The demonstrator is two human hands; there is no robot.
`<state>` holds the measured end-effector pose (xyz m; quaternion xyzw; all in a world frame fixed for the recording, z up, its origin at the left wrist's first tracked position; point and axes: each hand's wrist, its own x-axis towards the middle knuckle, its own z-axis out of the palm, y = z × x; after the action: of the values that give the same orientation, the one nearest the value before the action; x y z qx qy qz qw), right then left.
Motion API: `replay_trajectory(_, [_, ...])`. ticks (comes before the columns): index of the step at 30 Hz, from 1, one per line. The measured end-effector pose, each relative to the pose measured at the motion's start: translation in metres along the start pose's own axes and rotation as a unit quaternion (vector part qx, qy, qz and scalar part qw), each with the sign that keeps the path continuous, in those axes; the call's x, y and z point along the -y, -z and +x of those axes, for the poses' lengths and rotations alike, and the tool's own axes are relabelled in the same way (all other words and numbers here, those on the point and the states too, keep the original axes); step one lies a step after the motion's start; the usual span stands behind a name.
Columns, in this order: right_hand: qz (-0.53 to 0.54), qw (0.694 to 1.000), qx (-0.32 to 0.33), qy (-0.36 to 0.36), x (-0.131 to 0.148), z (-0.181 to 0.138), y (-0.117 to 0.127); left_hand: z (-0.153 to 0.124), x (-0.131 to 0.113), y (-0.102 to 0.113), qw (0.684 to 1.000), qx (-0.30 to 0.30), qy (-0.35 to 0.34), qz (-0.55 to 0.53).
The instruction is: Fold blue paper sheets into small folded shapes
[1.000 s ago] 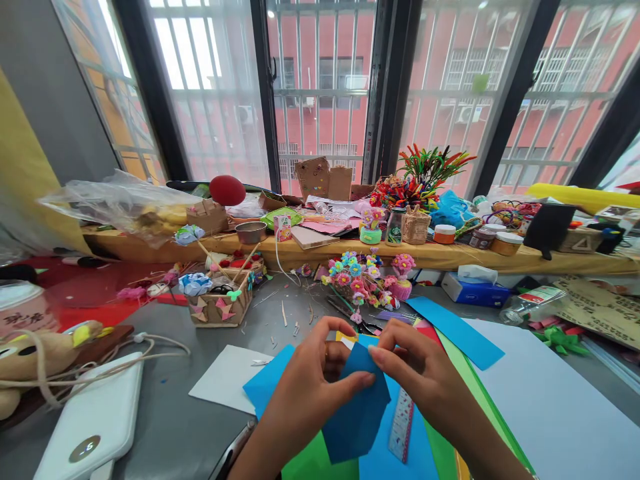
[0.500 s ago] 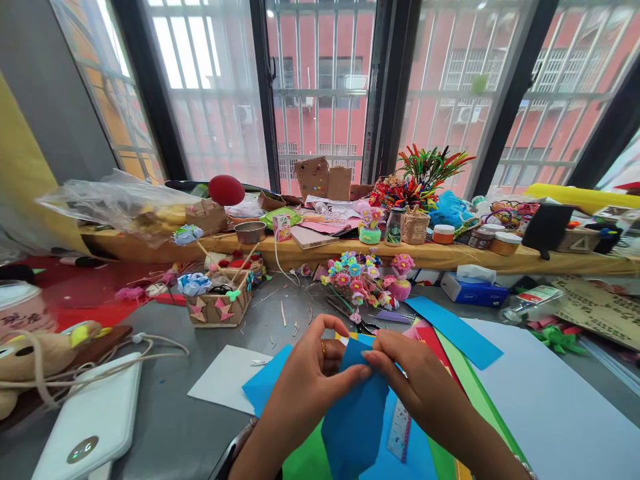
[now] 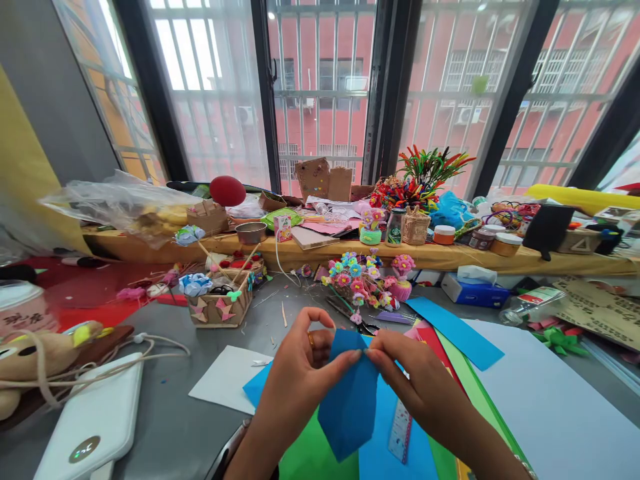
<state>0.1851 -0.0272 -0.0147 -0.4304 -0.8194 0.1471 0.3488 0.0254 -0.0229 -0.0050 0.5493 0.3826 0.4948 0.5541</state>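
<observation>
A creased blue paper piece (image 3: 349, 413), angular and pointed at its lower end, is up above the table (image 3: 165, 433); the left hand (image 3: 313, 367) grips it with thumb flat on its face and fingers half curled, while the right hand (image 3: 413, 373) pinches its right edge between thumb and fingertips. Beneath lie a smooth green sheet (image 3: 303, 457) and a blue sheet bearing a patterned ruler (image 3: 401, 433), partly covered by the held piece and right hand. Beyond, fluffy-looking multicoloured flowers (image 3: 357, 283) and a boxy brown container (image 3: 220, 310) decorated with pink triangles crowd the far side
</observation>
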Motion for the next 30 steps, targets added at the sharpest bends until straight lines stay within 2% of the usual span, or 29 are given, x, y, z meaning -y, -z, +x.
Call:
replay_trajectory(3, [-0.01, 1.0, -0.008, -0.01, -0.002, 0.001, -0.002, 0.001, 0.002, 0.0, 1.0, -0.003, -0.003, -0.005])
replay_trajectory(7, [0.054, 0.997, 0.002, -0.047, -0.004, 0.001, -0.001, 0.002, 0.002, 0.0, 1.0, 0.013, 0.007, -0.011])
replay_trajectory(15, [0.069, 0.997, -0.005, -0.034, -0.004, 0.002, 0.0, 0.002, 0.007, 0.001, 0.995, 0.062, 0.025, 0.078])
replay_trajectory(19, [0.12, 0.986, -0.061, -0.095, -0.007, 0.004, 0.0, 0.004, 0.005, 0.003, 0.998, 0.015, -0.002, 0.064])
replay_trajectory(22, [0.208, 0.959, -0.114, -0.157, -0.01, 0.005, 0.003, 0.006, 0.005, 0.003, 0.999, -0.032, -0.025, 0.036])
replay_trajectory(27, [0.401, 0.881, -0.158, -0.194, -0.011, 0.005, 0.007, 0.01, 0.011, 0.0, 0.992, -0.104, -0.073, -0.004])
replay_trajectory(30, [0.477, 0.839, -0.156, -0.209, -0.009, 0.006, 0.003, 0.012, 0.015, -0.005, 0.992, -0.083, -0.075, -0.052])
